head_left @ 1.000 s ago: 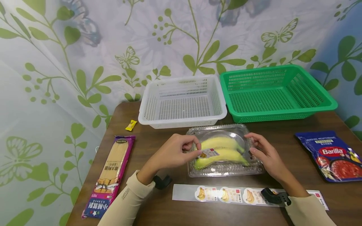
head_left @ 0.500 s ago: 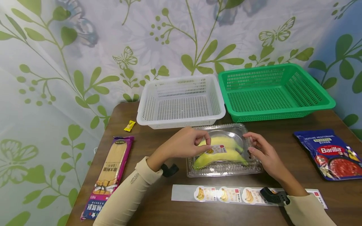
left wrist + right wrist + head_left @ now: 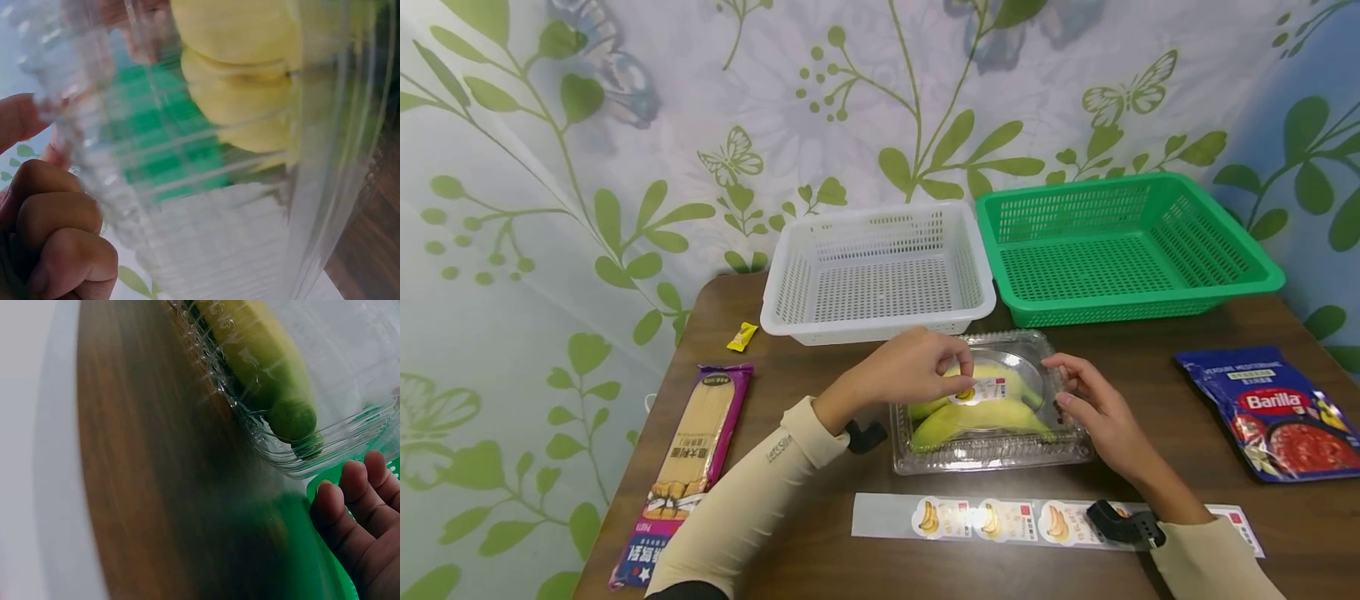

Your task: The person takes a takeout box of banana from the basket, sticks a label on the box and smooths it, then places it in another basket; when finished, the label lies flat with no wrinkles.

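so there's a clear plastic box [image 3: 992, 461] sitting in the middle of the tabletop [image 3: 797, 367] with bananas [image 3: 973, 419] inside, lid on. the left hand [image 3: 917, 367] is over the lid, thumb and index finger pinching the left end of a little banana sticker [image 3: 990, 390] – it's right above the fruit, though i can't tell how much of it is touching the plastic. the right hand [image 3: 1097, 408] is at the box's right edge, fingers loosely bent and spread apart, not gripping anything. can't say for sure if the tips touch the box.

just in front of the box there's a strip of stickers [image 3: 883, 515] lying flat, partly under the right wrist. behind it, side by side, a white basket [image 3: 880, 323] and a green basket [image 3: 1142, 302]. over on the left is a long pasta packet [image 3: 696, 442] with a small yellow candy [image 3: 742, 337] just past its far end, and way over right – a blue sauce pouch [image 3: 1273, 408] lying flat.
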`<state>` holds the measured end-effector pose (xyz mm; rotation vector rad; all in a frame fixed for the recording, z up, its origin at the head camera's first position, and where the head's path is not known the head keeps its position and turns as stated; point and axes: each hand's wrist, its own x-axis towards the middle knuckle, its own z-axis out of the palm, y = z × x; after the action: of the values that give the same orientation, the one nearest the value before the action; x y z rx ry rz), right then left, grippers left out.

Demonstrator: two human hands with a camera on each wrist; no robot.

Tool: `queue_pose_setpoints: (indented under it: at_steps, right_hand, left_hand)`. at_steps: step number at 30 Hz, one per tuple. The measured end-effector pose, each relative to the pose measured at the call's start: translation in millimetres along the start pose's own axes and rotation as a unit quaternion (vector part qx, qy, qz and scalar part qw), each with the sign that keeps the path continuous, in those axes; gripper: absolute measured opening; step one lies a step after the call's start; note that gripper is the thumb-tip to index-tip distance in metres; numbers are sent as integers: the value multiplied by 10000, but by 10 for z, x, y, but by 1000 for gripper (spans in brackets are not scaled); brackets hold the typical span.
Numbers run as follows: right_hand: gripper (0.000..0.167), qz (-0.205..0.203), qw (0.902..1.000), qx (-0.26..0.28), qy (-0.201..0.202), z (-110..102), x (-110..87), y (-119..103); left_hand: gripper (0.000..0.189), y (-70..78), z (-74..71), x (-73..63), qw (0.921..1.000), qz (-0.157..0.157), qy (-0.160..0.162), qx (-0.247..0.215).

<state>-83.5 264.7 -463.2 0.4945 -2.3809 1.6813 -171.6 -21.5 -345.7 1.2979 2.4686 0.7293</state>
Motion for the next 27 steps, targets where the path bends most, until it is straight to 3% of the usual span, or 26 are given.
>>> queue_pose_setpoints:
  at_steps: [27]
  right_hand:
    - [42,130,9998,-132,77,9,1,-29]
  left_hand:
    - [9,-107,135,69,9991,-274,55,307]
